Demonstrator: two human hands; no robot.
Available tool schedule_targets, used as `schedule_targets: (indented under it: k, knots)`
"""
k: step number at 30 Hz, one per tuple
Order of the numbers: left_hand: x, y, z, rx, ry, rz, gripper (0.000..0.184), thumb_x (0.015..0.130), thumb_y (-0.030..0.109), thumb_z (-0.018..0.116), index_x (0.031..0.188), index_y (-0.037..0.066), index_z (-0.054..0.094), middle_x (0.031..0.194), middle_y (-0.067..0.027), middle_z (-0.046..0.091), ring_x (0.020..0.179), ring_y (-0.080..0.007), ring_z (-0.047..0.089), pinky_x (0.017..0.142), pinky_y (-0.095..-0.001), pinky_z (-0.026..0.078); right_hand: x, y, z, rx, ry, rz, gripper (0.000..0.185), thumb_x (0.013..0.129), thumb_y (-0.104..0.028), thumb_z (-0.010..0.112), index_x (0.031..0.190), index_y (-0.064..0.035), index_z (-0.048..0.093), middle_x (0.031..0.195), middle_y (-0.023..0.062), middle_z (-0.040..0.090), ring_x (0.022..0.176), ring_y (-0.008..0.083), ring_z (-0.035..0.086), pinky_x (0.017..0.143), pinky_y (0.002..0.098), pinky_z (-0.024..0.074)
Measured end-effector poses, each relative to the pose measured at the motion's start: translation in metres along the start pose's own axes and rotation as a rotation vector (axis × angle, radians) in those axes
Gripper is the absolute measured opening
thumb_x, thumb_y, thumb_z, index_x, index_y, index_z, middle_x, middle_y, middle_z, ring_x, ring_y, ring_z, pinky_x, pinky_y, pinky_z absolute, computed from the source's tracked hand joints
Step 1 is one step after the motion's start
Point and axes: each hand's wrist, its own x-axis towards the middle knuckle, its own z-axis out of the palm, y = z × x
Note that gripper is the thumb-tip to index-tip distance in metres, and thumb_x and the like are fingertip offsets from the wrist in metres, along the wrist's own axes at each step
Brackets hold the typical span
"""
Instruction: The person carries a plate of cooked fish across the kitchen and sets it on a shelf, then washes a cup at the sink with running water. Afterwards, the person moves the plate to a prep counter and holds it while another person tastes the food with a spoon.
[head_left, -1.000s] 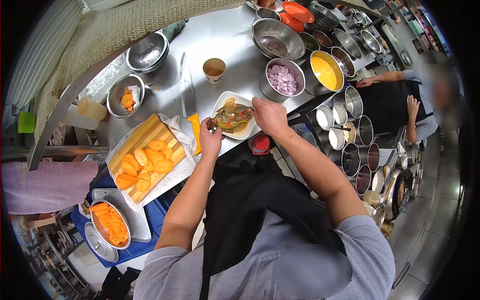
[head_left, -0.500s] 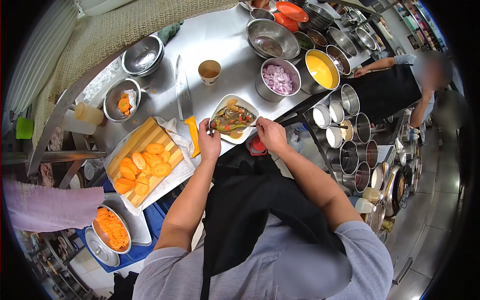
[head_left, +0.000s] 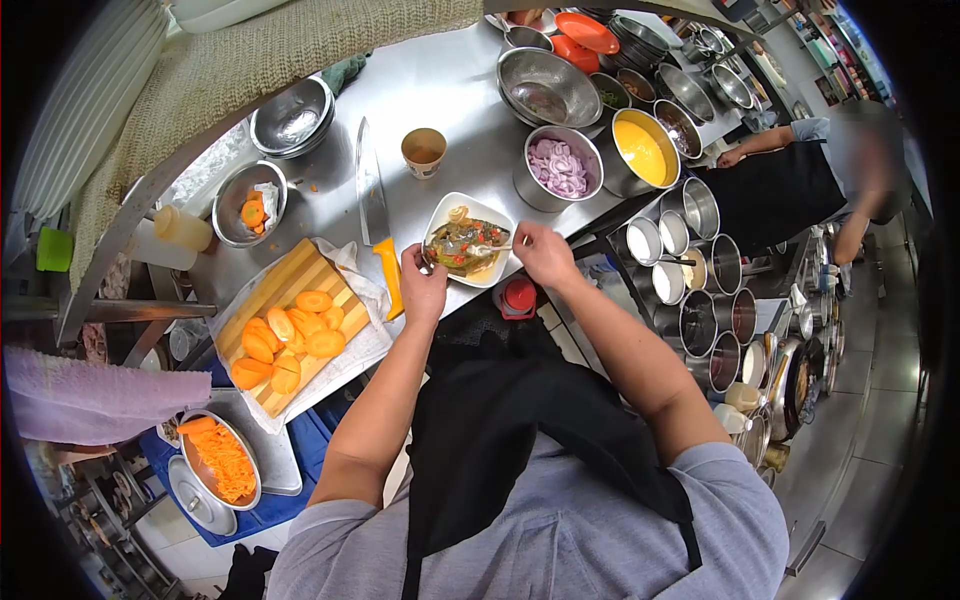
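Note:
A white dish [head_left: 438,214] of cooked food [head_left: 468,246] with red and green pieces sits near the table's front edge. At its left side, my left hand [head_left: 424,288] is closed round a dark utensil handle that reaches the food. On the right, my right hand [head_left: 544,254] pinches a thin utensil whose end lies over the food. Left of the dish lies a large knife [head_left: 371,190] with a yellow handle. Behind the dish stands a paper cup [head_left: 424,152].
Orange slices [head_left: 284,330] lie on a striped cutting board [head_left: 240,316] at left. Pots of sliced onion [head_left: 558,168] and yellow liquid [head_left: 641,150] stand behind right. Metal bowls [head_left: 290,115] sit back left. A co-worker in a black apron [head_left: 770,190] stands at right.
My right hand has shifted slightly and now holds its utensil over the food instead of at the dish's rim. The co-worker's near arm has risen toward the head compared with the first frame.

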Motion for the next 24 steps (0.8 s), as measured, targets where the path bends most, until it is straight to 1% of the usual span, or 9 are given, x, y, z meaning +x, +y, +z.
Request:
schedule_targets:
  k: [1,2,4,6,9,14,17,19,24]
  knots:
    - [-0.003,0.009,-0.001,-0.009,0.016,-0.039,0.048,0.081,0.008,0.068,0.126,-0.001,0.052,0.114,-0.0167,0.066,0.107,-0.0282,0.063,0.094,-0.0375,0.049,0.003,-0.007,-0.009,-0.069,0.041,-0.039,0.015,0.087,-0.022,0.057,0.094,-0.0109,0.065,0.084,0.0200,0.069,0.087,0.0422,0.067,0.077,0.0534,0.0510]
    - [-0.001,0.004,0.000,-0.010,0.015,-0.038,0.048,0.081,0.008,0.068,0.126,-0.001,0.052,0.114,-0.0167,0.066,0.107,-0.0282,0.063,0.094,-0.0375,0.049,0.003,-0.013,-0.015,-0.138,0.083,-0.077,0.014,0.088,-0.021,0.057,0.096,-0.0112,0.064,0.083,0.0192,0.069,0.087,0.0417,0.067,0.076,0.0541,0.0505]
    - [0.005,-0.006,0.001,-0.034,-0.038,0.003,0.050,0.087,0.002,0.064,0.133,0.001,0.045,0.122,-0.0155,0.057,0.093,-0.0203,0.064,0.067,-0.0295,0.060,0.003,-0.016,-0.018,-0.188,0.176,-0.175,0.012,0.090,-0.019,0.056,0.097,-0.0107,0.061,0.080,0.0173,0.068,0.084,0.0412,0.066,0.072,0.0553,0.0496]
    - [0.004,-0.005,0.000,-0.027,-0.037,0.005,0.050,0.087,0.001,0.064,0.133,0.001,0.045,0.122,-0.0155,0.057,0.093,-0.0203,0.064,0.066,-0.0296,0.060,0.004,-0.018,-0.019,-0.349,0.295,-0.365,0.010,0.089,-0.017,0.057,0.095,-0.0093,0.060,0.080,0.0161,0.068,0.081,0.0409,0.066,0.070,0.0554,0.0498]
    - [0.004,-0.006,0.000,-0.019,-0.029,0.023,0.050,0.086,0.001,0.064,0.133,0.001,0.045,0.122,-0.0156,0.057,0.093,-0.0204,0.064,0.066,-0.0296,0.060,-0.006,-0.020,-0.018,-0.319,0.335,-0.358,0.009,0.089,-0.015,0.057,0.094,-0.0080,0.060,0.081,0.0153,0.068,0.079,0.0404,0.066,0.069,0.0541,0.0502]
    - [-0.003,0.001,-0.003,0.026,-0.016,0.048,0.051,0.085,-0.001,0.063,0.133,0.000,0.046,0.123,-0.0166,0.057,0.092,-0.0204,0.065,0.064,-0.0289,0.059,-0.032,-0.002,0.002,-0.243,0.153,-0.313,0.009,0.090,-0.016,0.057,0.093,-0.0075,0.059,0.084,0.0151,0.068,0.079,0.0396,0.066,0.069,0.0524,0.0507]
    - [-0.009,0.014,-0.004,-0.006,-0.026,0.008,0.051,0.084,-0.003,0.063,0.133,0.001,0.048,0.124,-0.0162,0.057,0.099,-0.0217,0.064,0.075,-0.0313,0.058,-0.035,0.007,0.012,-0.224,0.142,-0.299,0.010,0.090,-0.017,0.057,0.092,-0.0073,0.059,0.084,0.0150,0.068,0.079,0.0395,0.066,0.069,0.0520,0.0510]
    - [-0.014,0.025,-0.006,0.076,0.024,0.108,0.043,0.085,0.000,0.064,0.127,0.002,0.052,0.119,-0.0153,0.064,0.111,-0.0280,0.063,0.092,-0.0363,0.051,-0.035,0.010,0.016,-0.210,0.171,-0.287,0.010,0.091,-0.017,0.056,0.092,-0.0072,0.059,0.083,0.0148,0.068,0.079,0.0394,0.066,0.069,0.0519,0.0512]
    - [-0.021,0.026,-0.005,0.037,0.040,0.183,0.042,0.086,-0.002,0.062,0.127,0.002,0.052,0.115,-0.0143,0.064,0.108,-0.0271,0.063,0.088,-0.0366,0.052,-0.035,0.020,0.027,-0.190,0.215,-0.337,0.009,0.091,-0.017,0.057,0.092,-0.0075,0.059,0.082,0.0125,0.068,0.077,0.0376,0.066,0.067,0.0502,0.0519]
